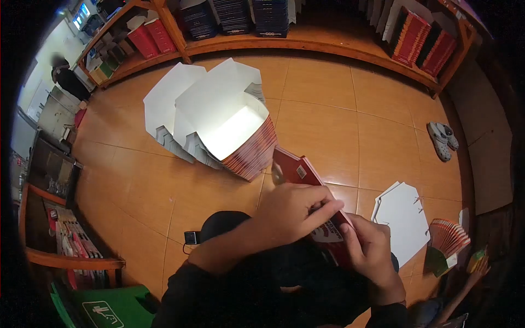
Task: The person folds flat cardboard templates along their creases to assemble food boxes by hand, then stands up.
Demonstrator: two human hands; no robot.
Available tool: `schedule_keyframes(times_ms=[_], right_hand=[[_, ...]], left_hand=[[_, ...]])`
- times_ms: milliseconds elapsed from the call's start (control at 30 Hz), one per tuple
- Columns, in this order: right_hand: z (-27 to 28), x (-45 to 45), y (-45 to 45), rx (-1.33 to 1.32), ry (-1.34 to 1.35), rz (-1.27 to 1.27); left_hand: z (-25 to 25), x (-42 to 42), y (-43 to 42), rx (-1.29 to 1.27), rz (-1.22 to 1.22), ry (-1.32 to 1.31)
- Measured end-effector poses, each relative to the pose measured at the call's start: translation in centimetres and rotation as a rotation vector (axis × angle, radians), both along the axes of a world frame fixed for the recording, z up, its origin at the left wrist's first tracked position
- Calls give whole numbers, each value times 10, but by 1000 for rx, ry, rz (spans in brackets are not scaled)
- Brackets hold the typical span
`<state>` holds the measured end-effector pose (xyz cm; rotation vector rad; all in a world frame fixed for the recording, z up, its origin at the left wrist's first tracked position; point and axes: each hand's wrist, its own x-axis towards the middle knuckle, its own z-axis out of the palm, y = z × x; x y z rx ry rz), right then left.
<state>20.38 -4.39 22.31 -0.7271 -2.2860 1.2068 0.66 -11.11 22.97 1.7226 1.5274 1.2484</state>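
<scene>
A red printed cardboard box (298,169), folded partly flat with white lettering on its side, is held between my hands over my lap. My left hand (292,210) is closed, thumb and fingers pinching the upper edge of the cardboard. Lower down, my right hand (372,246) grips the same edge with its thumb on the near face. Beyond them on the floor stands a nested stack of open boxes (254,150), red outside and white inside, lids raised. To the right of my right hand lie flat white box blanks (402,224).
Wooden shelves (328,46) with stacks of flattened cartons run along the back. Grey clogs (440,141) sit at right, above a fanned carton pile (449,240). Another person's hand (480,267) is at lower right. A person (70,79) stands far left. A green bag (112,306) is lower left.
</scene>
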Motion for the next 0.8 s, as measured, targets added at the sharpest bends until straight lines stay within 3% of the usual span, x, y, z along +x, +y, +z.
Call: schedule_keyframes(times_ms=[33,67,133,267,333,367,433,467,533,567,633,800], right_hand=[[4,1,-3,42,-5,-1],[9,2,-6,37,-4,2],[17,1,-12,170,-72,41],[22,1,-20,249,-75,101],[21,3,-21,340,-61,185],[21,3,-22,336,-55,197],[21,3,-24,390,3,283],[18,4,-24,394,7,294],[7,7,-24,460,91,337],[6,7,-25,460,94,346],[5,7,-26,605,122,369],[-7,5,-25,634,175,406]], left_hand=[[15,-7,-3,-19,-76,252],[27,-9,-6,-25,-73,253],[50,-9,-10,235,-139,767],[77,-11,-8,62,-371,999],[91,-15,0,-278,-657,964],[94,-17,5,-289,-648,963],[97,-15,16,-607,-887,749],[91,-16,20,-609,-874,747],[62,-20,27,-837,-1080,413],[49,-22,27,-838,-1071,409],[33,-23,25,-1167,-1115,-15],[20,-28,10,-1283,-1081,-246]])
